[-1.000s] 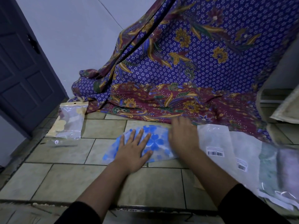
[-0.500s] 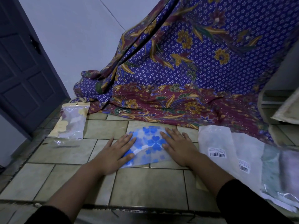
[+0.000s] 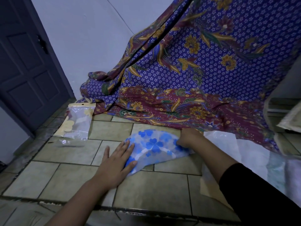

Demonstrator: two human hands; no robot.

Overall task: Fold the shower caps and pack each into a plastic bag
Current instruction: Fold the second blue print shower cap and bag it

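A translucent shower cap (image 3: 154, 146) with blue flowers lies folded in a half-round shape on the tiled floor (image 3: 149, 191). My left hand (image 3: 116, 162) lies flat with straight fingers on the cap's left end, thumb on its lower edge. My right hand (image 3: 188, 137) has its fingers curled round the cap's right end, gripping it. A pile of empty clear plastic bags (image 3: 228, 147) lies just right of my right arm. A packed bag (image 3: 78, 123) holding a cap with yellow flowers lies at the back left.
A purple and maroon batik cloth (image 3: 203, 75) hangs down behind the cap and spreads onto the floor. A dark door (image 3: 27, 70) stands at the left. More bagged items (image 3: 283, 168) lie at the far right. The tiled step ends near the bottom.
The cap has been opened out from a narrow fold to a wider half-round. My right hand went from flat on the cap to gripping its right end. My left hand shifted onto the left end.
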